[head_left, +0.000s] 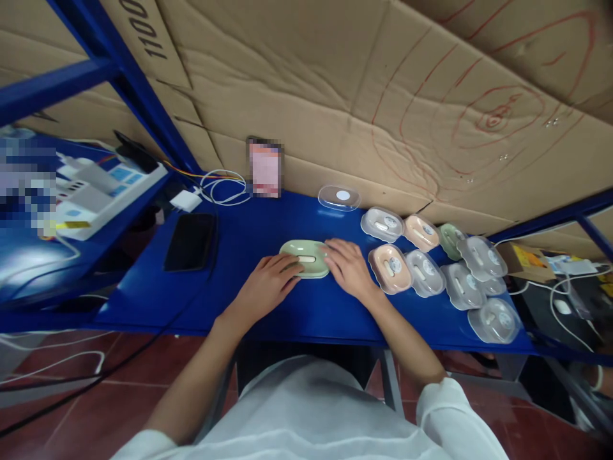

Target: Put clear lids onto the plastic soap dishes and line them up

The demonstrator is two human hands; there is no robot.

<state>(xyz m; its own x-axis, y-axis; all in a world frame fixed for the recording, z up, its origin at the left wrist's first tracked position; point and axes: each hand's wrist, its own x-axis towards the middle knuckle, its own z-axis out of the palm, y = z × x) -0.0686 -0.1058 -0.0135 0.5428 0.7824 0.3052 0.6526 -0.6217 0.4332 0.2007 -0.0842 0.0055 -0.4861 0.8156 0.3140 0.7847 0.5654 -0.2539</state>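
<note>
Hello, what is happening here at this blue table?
A person has both hands on a pale green oval case lying on the blue table. The left hand rests on its left end and the right hand on its right end. To the right lies a group of similar cases, pink, green and clear. A black phone lies to the left.

wall: flattened cardboard sheets [335, 83] beyond hands | frame: blue steel posts [119, 70] | bench: blue table [249, 300] | floor: red-brown tiles [96, 402] below
</note>
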